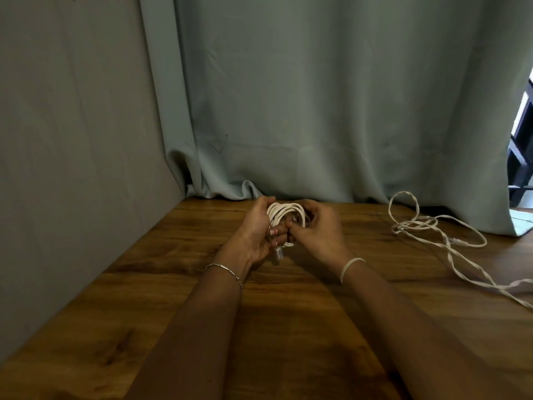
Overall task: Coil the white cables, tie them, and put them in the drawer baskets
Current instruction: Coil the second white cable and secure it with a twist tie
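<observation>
coiled cable gripped by left hand above desk; right hand pinches its loops; loose cable lies well right.

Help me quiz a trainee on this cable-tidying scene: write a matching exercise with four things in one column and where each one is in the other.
Things
1. coiled white cable
2. loose white cable
3. silver bracelet
4. pale band

Places
A. on the left wrist
B. sprawled on the table, far right
C. held between the left hand and the right hand
D. on the right wrist

Pairs: 1-C, 2-B, 3-A, 4-D
</observation>
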Motion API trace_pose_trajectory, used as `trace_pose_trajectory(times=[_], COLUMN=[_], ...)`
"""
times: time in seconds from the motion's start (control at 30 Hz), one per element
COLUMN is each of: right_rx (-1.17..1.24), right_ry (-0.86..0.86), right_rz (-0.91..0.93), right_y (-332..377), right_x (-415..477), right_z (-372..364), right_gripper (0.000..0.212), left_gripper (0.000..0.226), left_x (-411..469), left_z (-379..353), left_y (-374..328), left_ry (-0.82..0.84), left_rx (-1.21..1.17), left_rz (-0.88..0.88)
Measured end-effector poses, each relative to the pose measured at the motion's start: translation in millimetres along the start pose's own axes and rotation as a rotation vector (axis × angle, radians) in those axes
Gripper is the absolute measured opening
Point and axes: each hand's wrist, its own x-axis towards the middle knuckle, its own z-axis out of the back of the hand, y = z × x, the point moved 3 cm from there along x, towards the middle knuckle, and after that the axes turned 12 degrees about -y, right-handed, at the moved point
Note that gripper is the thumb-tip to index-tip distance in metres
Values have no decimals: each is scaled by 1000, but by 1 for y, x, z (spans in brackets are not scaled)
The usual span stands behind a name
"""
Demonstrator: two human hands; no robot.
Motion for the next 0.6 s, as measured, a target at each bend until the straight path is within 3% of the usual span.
trace_pose_trajectory(times=[0.17, 0.33, 0.53, 0.6], right_rx=[-10, -139, -189, -181], right_ry=[53, 21, -59, -51], right_rz=[-5, 84, 140, 139], right_y=[-1, -1, 0, 1], right_x=[0, 2, 4, 4], right_z=[-3, -4, 1, 0], right_gripper=[29, 27, 17, 15], left_gripper=[50, 52, 33, 28], left_x=[3, 6, 7, 4], left_z=[-2, -7, -6, -6], left_y=[0, 4, 6, 6], left_ry=[16, -80, -506, -559], left_rx=[24, 36, -10, 0], left_rz=[-34, -70, -275, -312])
